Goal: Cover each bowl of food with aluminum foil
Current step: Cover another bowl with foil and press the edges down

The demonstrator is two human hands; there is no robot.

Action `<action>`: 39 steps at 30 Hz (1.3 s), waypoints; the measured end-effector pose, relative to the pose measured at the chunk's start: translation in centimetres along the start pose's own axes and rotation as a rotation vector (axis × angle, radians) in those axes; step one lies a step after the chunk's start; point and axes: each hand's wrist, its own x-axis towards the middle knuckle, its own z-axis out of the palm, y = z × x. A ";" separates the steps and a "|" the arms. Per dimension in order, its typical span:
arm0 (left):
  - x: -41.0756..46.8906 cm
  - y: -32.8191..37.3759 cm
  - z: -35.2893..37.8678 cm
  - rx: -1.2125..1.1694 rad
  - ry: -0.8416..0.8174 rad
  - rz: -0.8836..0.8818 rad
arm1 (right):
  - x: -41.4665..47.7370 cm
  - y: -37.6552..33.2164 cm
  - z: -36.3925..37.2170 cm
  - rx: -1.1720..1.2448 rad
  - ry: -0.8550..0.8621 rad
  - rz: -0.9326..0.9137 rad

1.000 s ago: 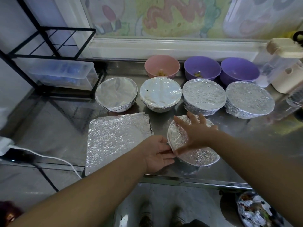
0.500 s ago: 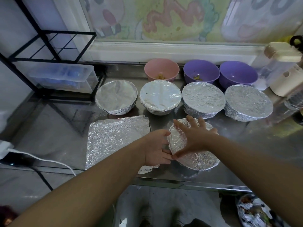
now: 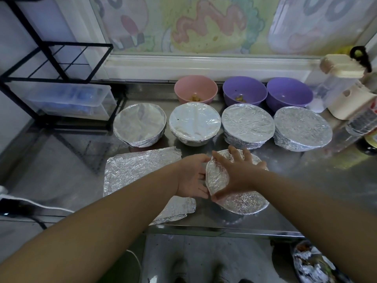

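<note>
A foil-covered bowl point(image 3: 239, 203) stands near the front edge of the steel counter. My right hand point(image 3: 238, 172) lies flat on its foil top with fingers spread. Against the bowl's left side, my left hand point(image 3: 192, 176) presses the foil with its fingers curved round the rim. A flat sheet of aluminum foil point(image 3: 140, 172) lies to the left of the bowl. Behind stand several foil-covered bowls point(image 3: 247, 123) in a row. At the back, a pink bowl point(image 3: 195, 88) and two purple bowls point(image 3: 244, 91) sit uncovered, with food visible in two of them.
A black wire rack point(image 3: 55, 64) with a clear plastic box point(image 3: 69, 101) fills the left back. A cream-lidded container point(image 3: 344, 88) and a bottle point(image 3: 363, 123) stand at the right. The steel counter point(image 3: 306, 190) ends just below the bowl. Crumpled foil point(image 3: 312, 264) lies on the floor.
My left hand has moved up along the left side of the front bowl. The right hand stays flat on the foil top, shifted slightly back.
</note>
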 end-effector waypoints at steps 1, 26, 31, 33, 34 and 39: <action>0.2 0.1 -0.1 0.018 -0.004 -0.005 | 0.0 0.0 0.0 -0.003 0.003 0.002; 1.8 3.2 -0.4 0.235 0.069 0.038 | 0.3 -0.1 0.3 0.153 0.028 0.129; 1.5 0.5 -0.9 -0.158 0.237 0.318 | 0.7 -0.2 -0.9 0.251 0.028 0.252; 2.0 -1.5 -1.4 -0.315 0.284 0.373 | -0.2 0.1 -1.8 0.194 0.041 0.227; 2.2 -2.6 -1.5 -0.400 0.316 0.381 | -0.5 0.3 -2.1 0.159 0.042 0.194; 2.8 -7.1 0.8 -0.599 0.338 0.259 | 0.2 0.7 -1.9 0.002 -0.053 0.015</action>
